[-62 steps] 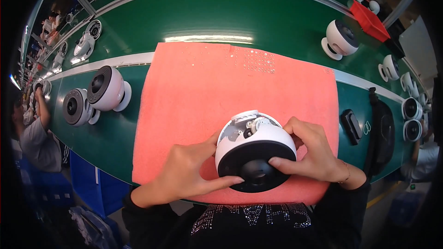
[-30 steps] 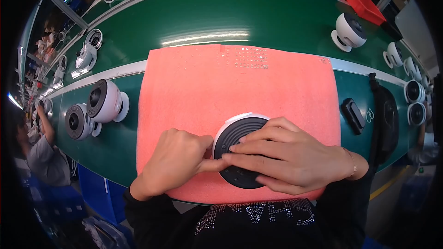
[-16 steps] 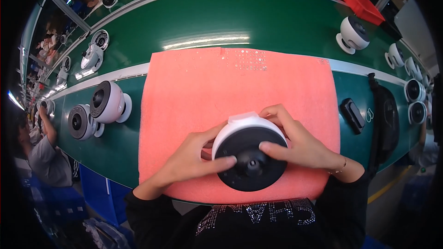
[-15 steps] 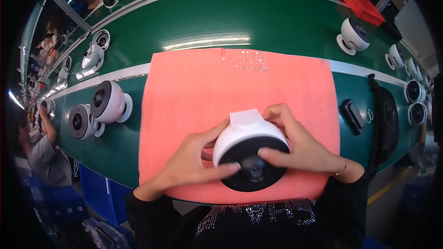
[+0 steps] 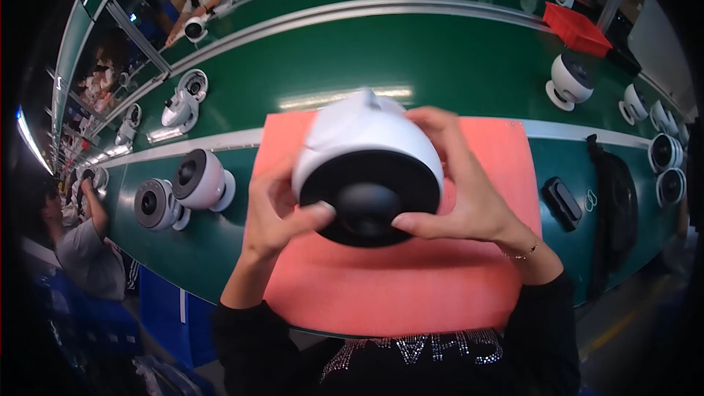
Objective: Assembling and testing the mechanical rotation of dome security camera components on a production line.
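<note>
Between my two hands is a round white camera [image 5: 370, 130] with a wide black front face and a lens bulge in the middle. It is lifted off the pink foam mat [image 5: 396, 297], its black face tipped up toward me. My left hand [image 5: 275, 209] wraps its left side, thumb on the edge of the black face. On the opposite side my right hand [image 5: 469, 198] grips the shell, its thumb also resting on the black face. The fingers behind the camera are partly hidden, and so is its back.
Two similar cameras [image 5: 202, 180] stand to the left of the mat. To the right lie a small black case [image 5: 562, 204] and a black pouch [image 5: 616, 209]. Several more cameras [image 5: 570, 82] and a red tray [image 5: 577, 29] are farther right. A co-worker [image 5: 92, 257] sits at the left.
Both hands have raised the camera from near the mat, bringing it closer to my view and slightly left. The whole surrounding view has shifted downward a little.
</note>
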Tool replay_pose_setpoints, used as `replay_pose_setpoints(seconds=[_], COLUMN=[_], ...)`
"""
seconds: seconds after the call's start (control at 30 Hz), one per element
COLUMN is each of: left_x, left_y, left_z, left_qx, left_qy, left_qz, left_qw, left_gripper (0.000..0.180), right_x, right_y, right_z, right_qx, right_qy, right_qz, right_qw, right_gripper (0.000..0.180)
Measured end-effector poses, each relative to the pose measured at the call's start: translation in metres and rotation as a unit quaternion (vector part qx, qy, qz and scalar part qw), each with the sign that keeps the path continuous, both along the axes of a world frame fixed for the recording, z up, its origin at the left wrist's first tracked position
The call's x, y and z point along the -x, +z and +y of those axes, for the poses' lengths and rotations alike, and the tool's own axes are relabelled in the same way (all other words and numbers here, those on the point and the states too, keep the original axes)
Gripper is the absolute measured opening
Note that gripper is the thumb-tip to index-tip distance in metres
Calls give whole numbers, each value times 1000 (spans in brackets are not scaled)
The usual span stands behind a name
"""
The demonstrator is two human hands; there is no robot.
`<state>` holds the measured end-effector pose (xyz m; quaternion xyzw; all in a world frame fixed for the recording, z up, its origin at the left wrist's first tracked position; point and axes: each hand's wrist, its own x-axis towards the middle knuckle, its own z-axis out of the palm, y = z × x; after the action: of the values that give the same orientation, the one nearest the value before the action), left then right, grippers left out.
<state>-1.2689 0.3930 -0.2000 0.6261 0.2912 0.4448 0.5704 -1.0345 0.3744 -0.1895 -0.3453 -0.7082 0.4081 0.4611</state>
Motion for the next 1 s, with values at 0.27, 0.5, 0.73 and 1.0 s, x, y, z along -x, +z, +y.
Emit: replay_pose_setpoints(seconds=[0.27, 0.5, 0.73, 1.0], left_x=[-35, -9, 117, 191], left_y=[-14, -31, -68, -88], left_z=[52, 84, 70, 30], left_qx=[55, 138, 155, 267], left_qy=[198, 195, 368, 399], left_qz=[-343, -209, -218, -314], left_qw=[917, 948, 891, 819], left_gripper=[73, 72, 48, 84], right_x=[71, 86, 42, 32], right_y=[-6, -40, -78, -102], right_z=[38, 75, 134, 141], right_qx=[-230, 35, 313, 349], right_qy=[-149, -106, -124, -181], right_qz=[-31, 113, 402, 426], right_qw=[961, 987, 852, 815], right_gripper=[95, 87, 81, 87])
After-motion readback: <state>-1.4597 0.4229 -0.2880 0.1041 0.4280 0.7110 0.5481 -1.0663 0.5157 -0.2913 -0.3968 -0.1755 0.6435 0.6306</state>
